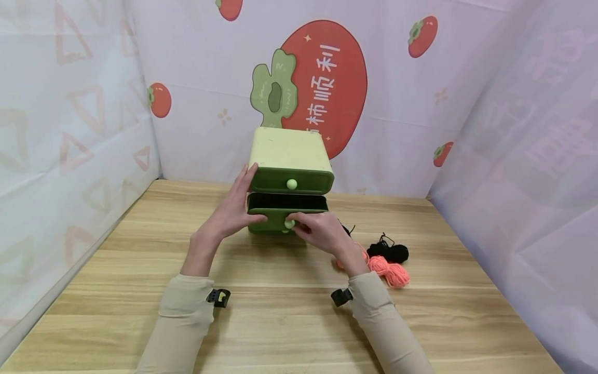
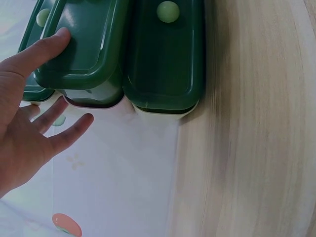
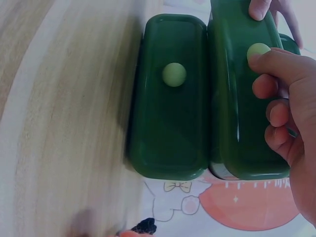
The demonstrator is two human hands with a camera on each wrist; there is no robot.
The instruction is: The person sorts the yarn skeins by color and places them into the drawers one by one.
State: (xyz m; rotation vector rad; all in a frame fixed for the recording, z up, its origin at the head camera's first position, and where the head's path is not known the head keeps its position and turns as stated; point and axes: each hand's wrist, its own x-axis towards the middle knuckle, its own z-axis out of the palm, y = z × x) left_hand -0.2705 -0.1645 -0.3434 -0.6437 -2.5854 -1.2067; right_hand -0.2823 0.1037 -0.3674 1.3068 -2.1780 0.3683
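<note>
A small cream chest of drawers [image 1: 291,148] with dark green fronts stands on the table. Its middle drawer [image 1: 274,222] is pulled partway out, and the dark inside shows from above. My right hand [image 1: 323,231] pinches the pale green round knob [image 3: 256,51] of that drawer between thumb and finger, the other fingers curled. On the left, my left hand [image 1: 228,212] spreads along the chest's side, its thumb on the middle drawer's front and its fingers extended. The top drawer [image 1: 271,180] and the bottom drawer [image 3: 168,118] are closed.
Right of the chest lie skeins of black yarn [image 1: 394,253] and coral yarn [image 1: 394,274], partly behind my right wrist. The wood-grain table [image 1: 275,322] meets printed cloth walls [image 1: 201,140] at the back and sides.
</note>
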